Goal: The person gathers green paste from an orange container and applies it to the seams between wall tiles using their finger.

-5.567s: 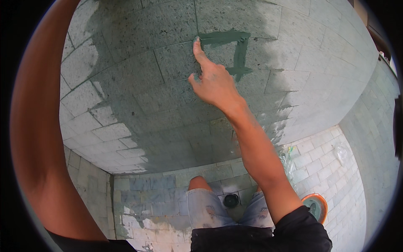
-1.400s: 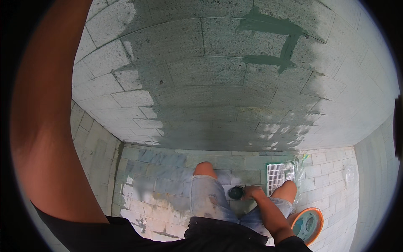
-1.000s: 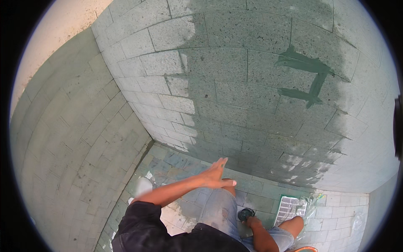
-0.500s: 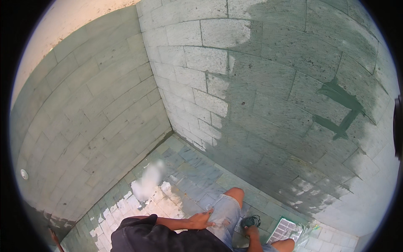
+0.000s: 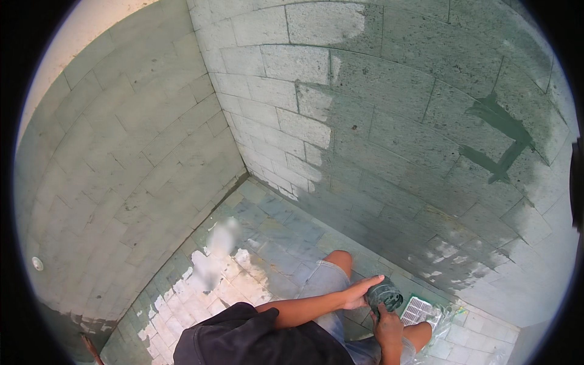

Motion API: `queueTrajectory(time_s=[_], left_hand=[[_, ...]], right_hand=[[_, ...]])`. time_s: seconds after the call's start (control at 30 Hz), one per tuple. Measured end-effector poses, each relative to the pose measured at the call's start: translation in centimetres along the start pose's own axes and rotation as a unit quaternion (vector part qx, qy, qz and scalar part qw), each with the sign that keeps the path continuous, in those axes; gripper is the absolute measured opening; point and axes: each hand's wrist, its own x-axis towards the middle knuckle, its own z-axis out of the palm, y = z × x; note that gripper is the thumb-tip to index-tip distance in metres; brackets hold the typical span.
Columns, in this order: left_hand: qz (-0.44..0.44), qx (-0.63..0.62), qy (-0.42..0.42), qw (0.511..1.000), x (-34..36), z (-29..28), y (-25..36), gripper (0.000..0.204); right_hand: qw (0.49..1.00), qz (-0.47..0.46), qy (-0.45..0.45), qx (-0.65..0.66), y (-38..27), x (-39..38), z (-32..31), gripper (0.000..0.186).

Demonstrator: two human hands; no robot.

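A small round tub, smeared dark green inside and out, is held above my lap between my two hands. My left hand grips its left side, the thumb stretched toward the far rim. At the tub's near side is my right hand, its fingers closed around something dark green that reaches to the tub; I cannot make out what it is. On the wall to the right, a fresh dark green paste patch follows the joints between tiles.
Beside my right knee lies a white slotted grate with crumpled clear plastic. Tiled walls meet in a corner ahead; the right wall is partly dark and wet-looking. The floor has a pale whitish area. A brown stick shows at lower left.
My left hand has left my left thigh and come right to the tub. The tub has risen from low between my legs, with my right hand at it. The view has shifted slightly.
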Motion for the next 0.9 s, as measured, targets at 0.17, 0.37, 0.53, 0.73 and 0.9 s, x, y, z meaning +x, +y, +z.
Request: queueTrajectory(time_s=[0.17, 0.37, 0.53, 0.73, 0.9], left_hand=[[0.060, 0.156, 0.078, 0.983, -0.5, 0.9, 0.0, 0.069], [0.046, 0.221, 0.123, 0.966, -3.1, 1.3, 1.4, 0.076], [0.096, 0.328, 0.126, 0.931, -3.6, 2.2, 2.0, 0.077], [0.159, 0.361, 0.140, 0.908, -3.0, 2.2, 2.3, 0.065], [0.200, 0.328, 0.177, 0.906, -2.9, 2.0, 2.0, 0.058]], right_hand=[[0.986, 0.021, -0.105, -0.130, -1.3, 0.4, -0.9, 0.056], [0.962, -0.035, -0.203, -0.177, -1.9, 2.6, 0.0, 0.066], [0.977, -0.166, -0.071, -0.111, -0.5, 2.6, 2.8, 0.077], [0.984, -0.153, -0.029, -0.081, -1.0, 4.0, 4.2, 0.075], [0.990, -0.138, -0.022, -0.016, -1.3, 3.9, 4.1, 0.068]])
